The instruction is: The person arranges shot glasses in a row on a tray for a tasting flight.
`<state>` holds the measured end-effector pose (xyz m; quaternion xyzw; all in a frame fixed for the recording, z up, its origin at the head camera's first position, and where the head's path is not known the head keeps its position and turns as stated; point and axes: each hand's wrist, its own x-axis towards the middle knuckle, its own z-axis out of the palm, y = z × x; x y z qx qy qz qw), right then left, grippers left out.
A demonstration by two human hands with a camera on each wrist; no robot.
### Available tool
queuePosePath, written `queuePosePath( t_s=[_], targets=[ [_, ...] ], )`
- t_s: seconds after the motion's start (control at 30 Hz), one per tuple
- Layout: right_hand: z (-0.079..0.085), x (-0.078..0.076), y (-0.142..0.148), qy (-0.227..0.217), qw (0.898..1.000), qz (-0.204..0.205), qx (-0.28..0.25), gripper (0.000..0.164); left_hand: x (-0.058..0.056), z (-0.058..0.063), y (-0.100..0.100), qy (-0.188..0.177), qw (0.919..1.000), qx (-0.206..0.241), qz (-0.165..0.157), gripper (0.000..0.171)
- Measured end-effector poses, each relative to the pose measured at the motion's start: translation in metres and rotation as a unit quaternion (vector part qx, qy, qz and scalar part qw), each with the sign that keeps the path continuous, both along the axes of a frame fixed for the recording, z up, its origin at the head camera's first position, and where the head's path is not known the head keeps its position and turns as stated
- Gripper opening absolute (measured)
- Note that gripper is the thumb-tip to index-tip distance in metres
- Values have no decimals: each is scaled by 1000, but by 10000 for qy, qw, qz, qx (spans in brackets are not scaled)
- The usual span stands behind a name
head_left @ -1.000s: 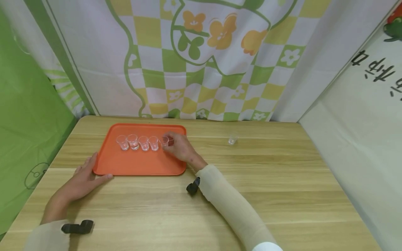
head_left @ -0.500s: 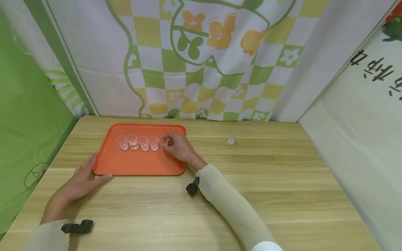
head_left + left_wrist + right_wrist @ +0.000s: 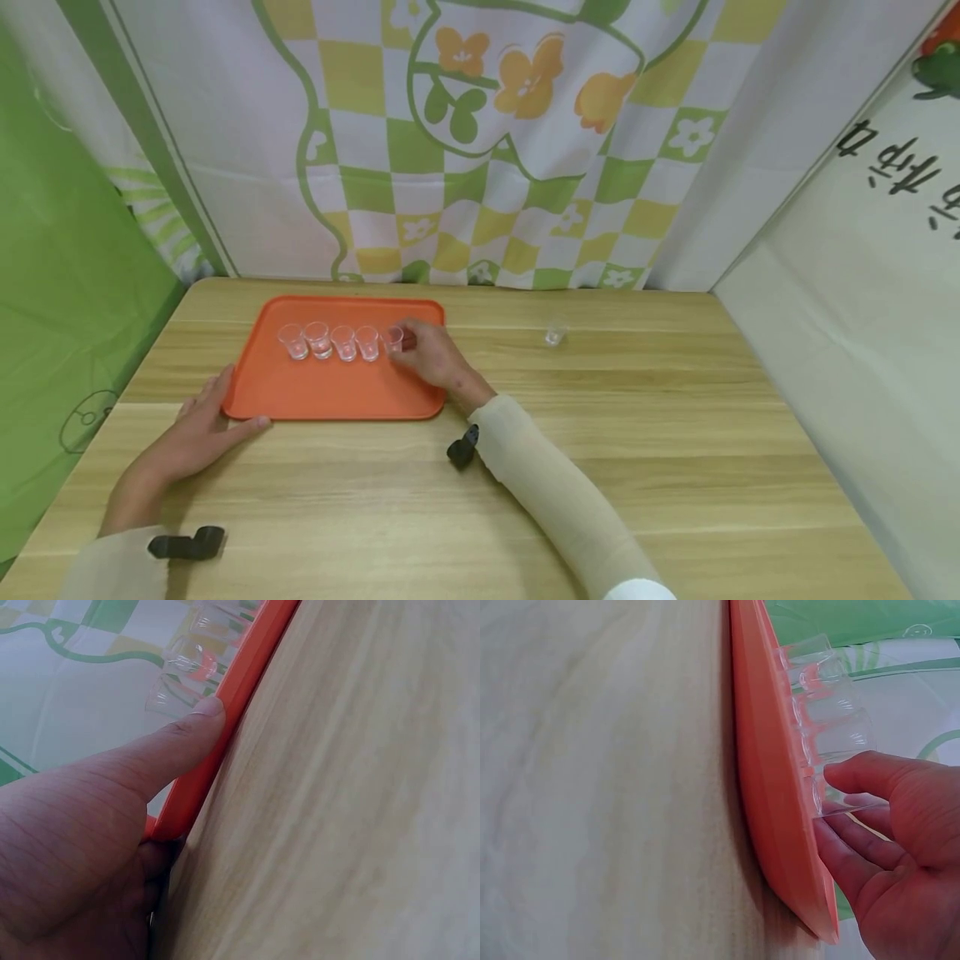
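On the orange tray (image 3: 322, 396) several clear shot glasses (image 3: 343, 342) stand upright in a row. At the row's right end, my right hand (image 3: 435, 357) pinches a shot glass (image 3: 392, 338) between thumb and fingers; its base is at the tray surface. The right wrist view shows thumb and fingers on either side of this glass (image 3: 837, 804), partly covering it. My left hand (image 3: 187, 442) rests against the tray's near left corner, thumb along the front rim and fingers stretched along the left side. The left wrist view has the thumb touching the rim (image 3: 238, 686).
A single clear shot glass (image 3: 554, 335) stands on the wooden table (image 3: 637, 433) to the right of the tray. Behind the table hangs a checked, flowered curtain (image 3: 465, 192). A green cloth (image 3: 67, 250) borders the left side, and a white panel (image 3: 847, 292) borders the right.
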<state>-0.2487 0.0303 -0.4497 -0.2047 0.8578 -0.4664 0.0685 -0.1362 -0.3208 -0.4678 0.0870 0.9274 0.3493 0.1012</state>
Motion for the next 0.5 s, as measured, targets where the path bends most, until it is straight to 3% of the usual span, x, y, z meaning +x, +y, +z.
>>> queuePosePath(
  t_s=[0.5],
  targets=[
    [5,4,10,4,10000,32,50,45,-1,-1,-1,42,10000,62,-38,104]
  ],
)
